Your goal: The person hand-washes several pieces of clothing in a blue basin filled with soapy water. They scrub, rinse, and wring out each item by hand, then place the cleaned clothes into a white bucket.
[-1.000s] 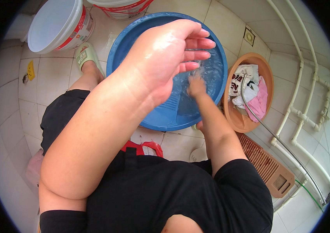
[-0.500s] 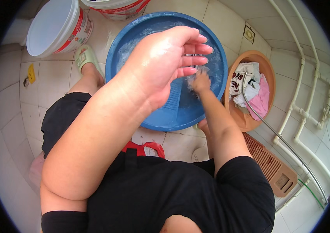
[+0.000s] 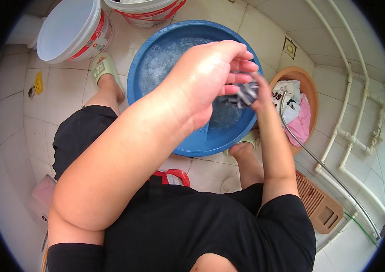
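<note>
My left hand (image 3: 215,75) is raised over the blue basin (image 3: 204,147), its fingers loosely curved and a little apart, with nothing seen in it. Its skin has a wet shine. Just beyond its fingertips, over the basin's right side, my right hand (image 3: 262,95) grips a dark-and-white striped cloth (image 3: 247,94). Motion blurs that hand, and my left fingers hide part of the cloth. Bubbly water (image 3: 158,68) fills the basin. My left forearm covers much of the basin's near left part.
Right of the basin, an orange tub (image 3: 311,84) holds white and pink clothes (image 3: 300,119), with a metal hose (image 3: 310,144) across it. A brown washboard (image 3: 318,199) lies nearer me. Two white buckets, one at left (image 3: 68,31) and one farther back (image 3: 149,12), stand beyond. Pipes (image 3: 344,109) line the right wall.
My right hand has come up out of the water and moved right, lifting the striped cloth into view. My left hand stays raised in nearly the same pose.
</note>
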Tool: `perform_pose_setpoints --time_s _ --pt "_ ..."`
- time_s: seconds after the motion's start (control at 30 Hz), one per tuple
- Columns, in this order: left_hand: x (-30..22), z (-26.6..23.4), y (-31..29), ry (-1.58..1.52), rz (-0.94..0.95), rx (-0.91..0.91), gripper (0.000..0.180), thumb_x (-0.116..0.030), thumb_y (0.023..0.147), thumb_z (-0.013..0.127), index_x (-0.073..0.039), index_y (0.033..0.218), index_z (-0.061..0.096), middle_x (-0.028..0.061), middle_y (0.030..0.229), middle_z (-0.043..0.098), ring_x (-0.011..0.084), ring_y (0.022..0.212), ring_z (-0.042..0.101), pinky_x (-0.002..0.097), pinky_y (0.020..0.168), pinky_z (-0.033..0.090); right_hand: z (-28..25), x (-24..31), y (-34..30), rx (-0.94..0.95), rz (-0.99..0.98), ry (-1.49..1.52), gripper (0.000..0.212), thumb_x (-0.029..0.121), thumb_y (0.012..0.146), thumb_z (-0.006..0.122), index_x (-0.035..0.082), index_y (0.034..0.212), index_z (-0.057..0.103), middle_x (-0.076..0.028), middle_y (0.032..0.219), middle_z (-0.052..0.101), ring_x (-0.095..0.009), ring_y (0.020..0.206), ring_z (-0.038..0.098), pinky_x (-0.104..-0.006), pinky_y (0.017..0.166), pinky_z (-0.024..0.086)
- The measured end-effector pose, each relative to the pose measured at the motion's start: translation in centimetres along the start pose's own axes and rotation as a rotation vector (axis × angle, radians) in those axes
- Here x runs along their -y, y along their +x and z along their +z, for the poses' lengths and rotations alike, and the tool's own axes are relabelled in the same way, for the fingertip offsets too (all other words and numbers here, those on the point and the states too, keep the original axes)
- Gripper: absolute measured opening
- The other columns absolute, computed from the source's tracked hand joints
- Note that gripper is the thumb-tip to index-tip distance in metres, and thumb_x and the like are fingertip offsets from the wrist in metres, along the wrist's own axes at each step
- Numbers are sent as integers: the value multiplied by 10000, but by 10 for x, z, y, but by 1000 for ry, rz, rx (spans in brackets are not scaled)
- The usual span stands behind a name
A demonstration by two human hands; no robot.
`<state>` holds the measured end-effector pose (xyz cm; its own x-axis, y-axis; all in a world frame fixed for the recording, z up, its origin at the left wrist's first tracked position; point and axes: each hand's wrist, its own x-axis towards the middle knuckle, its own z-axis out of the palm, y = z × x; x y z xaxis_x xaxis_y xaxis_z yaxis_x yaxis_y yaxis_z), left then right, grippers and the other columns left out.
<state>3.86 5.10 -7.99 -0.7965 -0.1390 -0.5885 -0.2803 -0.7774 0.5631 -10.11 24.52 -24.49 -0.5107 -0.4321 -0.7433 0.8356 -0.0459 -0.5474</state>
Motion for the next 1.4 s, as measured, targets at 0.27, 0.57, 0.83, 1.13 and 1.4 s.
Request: perform_pose_setpoints --time_s 0.27,0.57,0.83,1.13,1.4 --pt "-8 0 -2 -20 41 -10 242 -260 835 490 -53 932 568 86 945 609 172 871 567 272 747 427 63 96 -104 548 -558 252 627 502 803 475 0 1179 461 -177 1123 536 -334 1012 527 -460 915 400" --pt "-10 -11 -4 -86 81 -67 246 -241 831 490 -36 946 562 83 945 603 170 870 565 279 759 417 29 46 -17 -152 -590 -794 476 126 707 693 6 1113 475 -91 951 578 -147 865 566 -274 760 468" --pt "-6 -12 -3 -71 71 -57 255 -235 839 480 -28 966 556 92 956 596 179 881 561 285 772 414 -55 -111 63 -448 -374 -1910 525 202 739 590 212 1237 427 -189 1080 485 -333 947 525 -404 823 435" --pt "-2 -11 2 -39 16 8 262 -237 851 463 -24 972 554 102 972 593 187 888 558 282 761 420 -110 -145 86 702 199 -2335 387 166 718 532 75 1094 539 -167 1288 394 -338 1026 504 -393 837 431" --pt "2 -11 0 -8 22 12 275 -243 861 447 -23 989 551 102 981 592 183 895 556 281 763 423 -116 -152 66 -369 -138 -1641 536 193 670 619 74 1169 462 -200 1232 437 -330 1080 470 -374 889 403"
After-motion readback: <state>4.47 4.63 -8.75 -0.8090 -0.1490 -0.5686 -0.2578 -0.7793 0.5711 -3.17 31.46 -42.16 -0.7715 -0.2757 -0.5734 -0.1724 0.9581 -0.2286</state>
